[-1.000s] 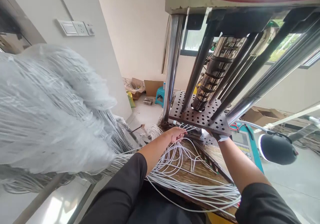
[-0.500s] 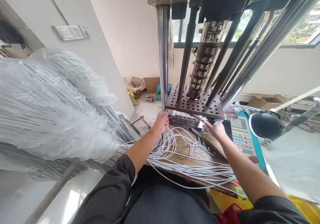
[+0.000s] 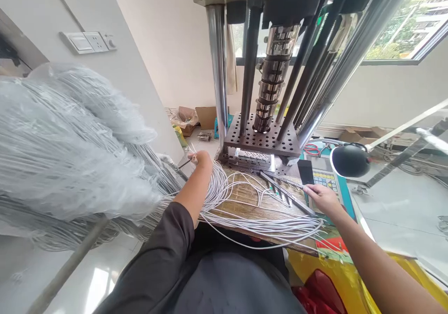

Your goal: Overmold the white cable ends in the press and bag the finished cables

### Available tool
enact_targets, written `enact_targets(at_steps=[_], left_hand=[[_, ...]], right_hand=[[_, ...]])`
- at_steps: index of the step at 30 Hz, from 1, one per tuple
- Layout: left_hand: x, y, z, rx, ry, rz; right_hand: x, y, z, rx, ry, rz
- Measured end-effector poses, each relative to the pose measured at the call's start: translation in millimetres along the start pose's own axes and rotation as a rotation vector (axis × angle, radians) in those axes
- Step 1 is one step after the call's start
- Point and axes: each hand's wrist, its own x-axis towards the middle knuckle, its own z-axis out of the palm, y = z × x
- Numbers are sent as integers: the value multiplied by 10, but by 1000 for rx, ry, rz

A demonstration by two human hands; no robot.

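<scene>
My left hand is closed at the left end of the press base, beside a thin rod with a wooden handle; whether it grips the rod I cannot tell. White cables fan across the wooden worktop below it. My right hand rests on the right end of a long dark metal bar lying across the worktop, fingers curled on it. Behind both hands stands the press with its perforated plate and steel columns.
A big bundle of grey-white cables in clear plastic fills the left. A teal control panel with keypad and a black round lamp head sit at the right. Cardboard boxes and a yellow bag lie on the floor behind.
My left hand moved left, away from the cable ends under the press plate, to the rod. My right hand drew back from under the plate toward me, along the metal bar.
</scene>
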Motion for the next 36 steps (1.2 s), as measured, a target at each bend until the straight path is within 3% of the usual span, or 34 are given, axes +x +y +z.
enact_targets(at_steps=[3, 5, 6, 8, 11, 14, 16, 19, 23, 29, 33, 36], left_hand=[[-95, 37, 42, 45, 85, -78], [-299, 42, 148, 59, 65, -49], [-440, 43, 219, 60, -8, 20], [-763, 66, 387, 62, -325, 305], [-1191, 204, 677, 177, -767, 714], [-1440, 426, 957, 507, -963, 890], [-1557, 546, 1096, 666, -986, 944], [-1749, 618, 1201, 704, -965, 1085], [-1966, 574, 1217, 705, -981, 1226], [-2059, 539, 1239, 731, -1039, 1320], [-2072, 518, 1244, 748, -1027, 1316], [-2046, 478, 1227, 740, -1011, 1212]], right_hand=[[81, -64, 59, -79, -8, -79], [83, -122, 47, -136, 19, -133], [52, -154, 26, -148, 48, -164], [-72, -222, -24, -119, 74, -243], [-309, -327, -47, -34, -20, -328], [-420, -387, 29, -53, -106, -341], [-404, -395, 92, -74, -121, -346], [-351, -386, 135, -32, -137, -352], [-354, -385, 121, 20, -154, -329], [-373, -360, 146, 52, -168, -308], [-371, -325, 178, 83, -160, -292], [-375, -304, 205, 102, -160, -281]])
